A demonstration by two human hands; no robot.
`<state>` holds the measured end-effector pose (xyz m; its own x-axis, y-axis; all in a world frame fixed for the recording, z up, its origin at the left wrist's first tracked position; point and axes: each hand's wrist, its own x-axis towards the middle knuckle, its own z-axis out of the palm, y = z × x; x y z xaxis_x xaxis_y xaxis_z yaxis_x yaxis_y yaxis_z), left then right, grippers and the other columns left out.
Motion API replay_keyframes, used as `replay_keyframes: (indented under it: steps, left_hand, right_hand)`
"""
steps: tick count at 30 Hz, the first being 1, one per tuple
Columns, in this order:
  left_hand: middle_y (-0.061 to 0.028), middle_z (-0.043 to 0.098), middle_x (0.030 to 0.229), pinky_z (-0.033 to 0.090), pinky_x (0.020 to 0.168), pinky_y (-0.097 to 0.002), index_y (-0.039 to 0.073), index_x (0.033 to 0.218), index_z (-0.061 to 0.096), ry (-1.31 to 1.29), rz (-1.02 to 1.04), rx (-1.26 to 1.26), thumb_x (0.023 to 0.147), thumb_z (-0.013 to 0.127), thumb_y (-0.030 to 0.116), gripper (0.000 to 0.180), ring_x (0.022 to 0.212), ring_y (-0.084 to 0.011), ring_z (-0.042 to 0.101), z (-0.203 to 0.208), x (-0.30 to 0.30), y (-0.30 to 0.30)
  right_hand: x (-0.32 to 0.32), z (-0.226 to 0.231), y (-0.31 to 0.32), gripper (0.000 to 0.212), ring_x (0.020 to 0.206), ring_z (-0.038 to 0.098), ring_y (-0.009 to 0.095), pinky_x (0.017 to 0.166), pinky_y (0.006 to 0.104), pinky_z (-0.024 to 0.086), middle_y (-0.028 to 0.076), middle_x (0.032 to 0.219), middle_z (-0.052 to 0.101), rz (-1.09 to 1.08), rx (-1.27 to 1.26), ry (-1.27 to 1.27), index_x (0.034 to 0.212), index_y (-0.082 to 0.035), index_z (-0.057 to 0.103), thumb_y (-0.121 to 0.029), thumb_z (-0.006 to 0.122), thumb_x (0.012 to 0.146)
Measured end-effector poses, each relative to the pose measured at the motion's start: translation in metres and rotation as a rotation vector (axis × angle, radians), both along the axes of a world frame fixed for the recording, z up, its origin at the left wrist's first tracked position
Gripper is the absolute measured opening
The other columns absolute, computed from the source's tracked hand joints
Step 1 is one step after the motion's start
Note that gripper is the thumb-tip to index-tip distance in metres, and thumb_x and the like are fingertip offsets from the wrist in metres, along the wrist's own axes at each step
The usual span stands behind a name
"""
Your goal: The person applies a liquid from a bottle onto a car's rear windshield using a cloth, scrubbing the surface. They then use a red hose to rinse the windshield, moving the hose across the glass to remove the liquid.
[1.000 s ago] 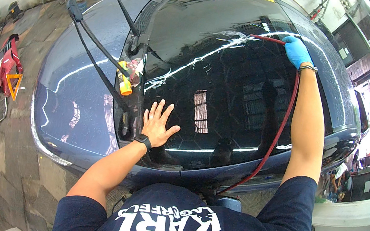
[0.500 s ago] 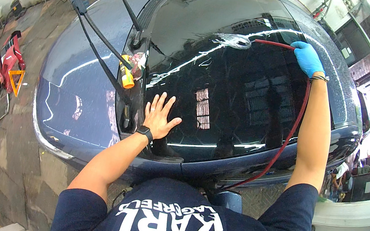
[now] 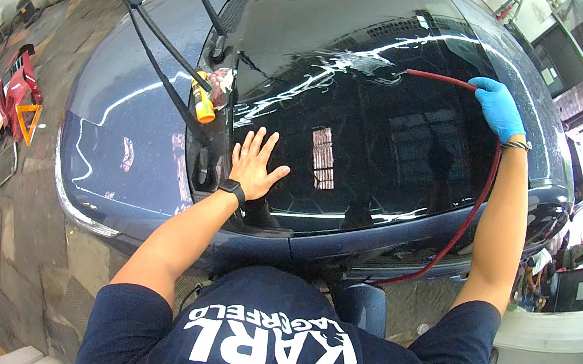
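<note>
My bare left hand, with a dark watch at its wrist, lies flat with spread fingers on the lower part of the wet windshield. In a blue glove, my right hand is closed round a red hose over the far right of the glass. The hose's free end points left, toward a patch of water spreading across the windshield. From my grip the rest of it hangs down past the near side of the dark blue car.
Two wiper arms stand raised at the left. A yellow bottle and a crumpled pinkish cloth rest at the windshield's base. Red car parts and an orange triangle lie on the floor. A side mirror sticks out near me.
My right hand has shifted slightly right and down with the hose, whose end has moved right. Water on the glass has changed shape. The left hand keeps its place on the windshield.
</note>
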<state>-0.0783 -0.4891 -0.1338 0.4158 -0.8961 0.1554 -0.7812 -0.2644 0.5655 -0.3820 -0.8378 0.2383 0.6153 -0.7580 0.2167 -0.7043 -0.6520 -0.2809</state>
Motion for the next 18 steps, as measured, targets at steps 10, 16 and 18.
replay_keyframes:
  steps: [10, 16, 18]
  left_hand:
    - [-0.0182, 0.024, 0.174, 0.014, 0.127, -0.0633, 0.019, 0.168, 0.032, -0.025, 0.015, -0.034, 0.097, 0.060, 0.066, 0.089, 0.161, -0.0407, 0.018, -0.004, 0.000, 0.000]
    - [-0.0155, 0.021, 0.176, 0.013, 0.128, -0.0632, 0.021, 0.168, 0.030, -0.023, 0.013, -0.033, 0.096, 0.055, 0.074, 0.093, 0.162, -0.0391, 0.016, -0.007, -0.001, -0.002]
    - [-0.0156, 0.021, 0.176, 0.013, 0.128, -0.0631, 0.021, 0.168, 0.030, -0.028, 0.017, -0.032, 0.096, 0.055, 0.074, 0.093, 0.162, -0.0390, 0.016, -0.007, -0.001, -0.002]
  right_hand:
    - [-0.024, -0.001, 0.052, 0.032, 0.111, 0.071, 0.027, 0.105, 0.0359, 0.051, 0.017, 0.116, 0.078, -0.045, 0.012, 0.010, 0.120, -0.001, 0.076, -0.012, 0.059, 0.096]
    - [-0.043, -0.007, 0.066, 0.032, 0.110, 0.072, 0.027, 0.103, 0.0364, 0.051, 0.018, 0.115, 0.078, -0.034, 0.014, -0.018, 0.121, -0.002, 0.076, -0.011, 0.059, 0.096]
    - [-0.047, -0.009, 0.069, 0.032, 0.110, 0.072, 0.027, 0.103, 0.0365, 0.051, 0.018, 0.115, 0.078, -0.017, -0.006, -0.015, 0.121, -0.002, 0.076, -0.011, 0.059, 0.096]
